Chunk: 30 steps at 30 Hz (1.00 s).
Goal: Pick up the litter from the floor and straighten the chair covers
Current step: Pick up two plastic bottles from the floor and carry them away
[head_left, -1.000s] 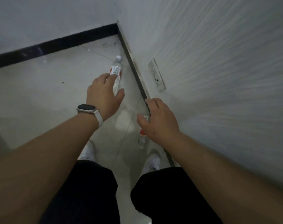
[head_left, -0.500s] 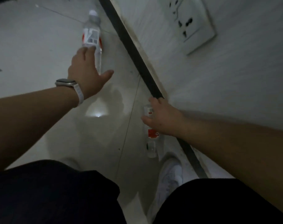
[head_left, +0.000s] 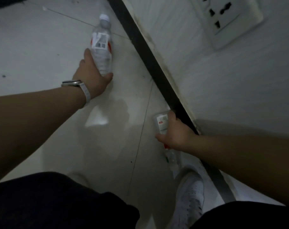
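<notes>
A person crouched over a pale tiled floor (head_left: 41, 47) in dim light, both bare arms stretched toward litter lying along the foot of a wall. The left hand (head_left: 92, 76), a watch with a light strap (head_left: 77, 87) on its wrist, had closed around the lower end of a clear plastic bottle (head_left: 101, 47); its grip wrapped the base, thumb on one side and fingers under the other. That bottle lay on the tiles with its white cap pointing away from the person, a red-and-white label with a barcode facing up, and it sat just beside the black skirting strip (head_left: 148, 60) running diagonally across the scene.

Nearer the person, the right hand (head_left: 175, 134) covered a second bottle (head_left: 162, 123), which lay on the floor right against the same skirting. The fingers curled over its body and the thumb pressed its near side, so the grip held the second bottle around the middle. Its label showed white with red marks, and its neck end poked out below the hand toward a white shoe (head_left: 190, 195).

A white wall socket (head_left: 226, 22) was fixed low on the textured wall (head_left: 223, 88) above the skirting. Dark trousers (head_left: 57, 204) filled the bottom of the view. A bright patch of reflected light lay on the tiles between the two arms.
</notes>
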Each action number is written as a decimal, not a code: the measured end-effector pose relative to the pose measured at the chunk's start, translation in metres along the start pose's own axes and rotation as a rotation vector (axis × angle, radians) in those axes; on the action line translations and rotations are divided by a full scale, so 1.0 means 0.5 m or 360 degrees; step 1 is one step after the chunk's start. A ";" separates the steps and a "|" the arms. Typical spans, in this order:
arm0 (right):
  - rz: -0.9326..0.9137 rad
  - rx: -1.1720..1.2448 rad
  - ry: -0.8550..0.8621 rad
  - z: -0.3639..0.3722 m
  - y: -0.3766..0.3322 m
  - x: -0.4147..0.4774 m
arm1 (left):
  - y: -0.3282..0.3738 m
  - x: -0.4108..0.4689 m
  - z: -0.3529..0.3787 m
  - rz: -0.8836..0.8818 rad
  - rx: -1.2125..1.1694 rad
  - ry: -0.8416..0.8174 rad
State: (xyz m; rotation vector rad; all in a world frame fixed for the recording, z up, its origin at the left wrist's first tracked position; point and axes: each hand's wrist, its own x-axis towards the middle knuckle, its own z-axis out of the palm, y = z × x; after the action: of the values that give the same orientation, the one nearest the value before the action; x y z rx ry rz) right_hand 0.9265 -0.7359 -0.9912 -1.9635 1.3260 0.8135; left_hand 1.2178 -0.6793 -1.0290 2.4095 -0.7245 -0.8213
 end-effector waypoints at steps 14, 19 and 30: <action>-0.0583 0.0168 0.0384 -0.120 -0.253 0.041 | -0.018 -0.077 -0.128 0.0206 -0.0120 0.0241; -0.0685 0.0405 0.0551 -0.224 -0.322 -0.049 | 0.041 -0.137 -0.235 0.0193 -0.0227 0.0380; -0.0784 0.0501 0.0419 -0.511 -0.412 -0.496 | 0.325 -0.464 -0.590 -0.0010 -0.0753 0.0566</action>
State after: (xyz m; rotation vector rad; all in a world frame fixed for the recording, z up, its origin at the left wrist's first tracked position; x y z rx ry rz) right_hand 1.0817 -0.7351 -0.6103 -2.0527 0.9647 0.1075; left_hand 1.2035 -0.5761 -0.6337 2.0459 -0.3361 -0.4763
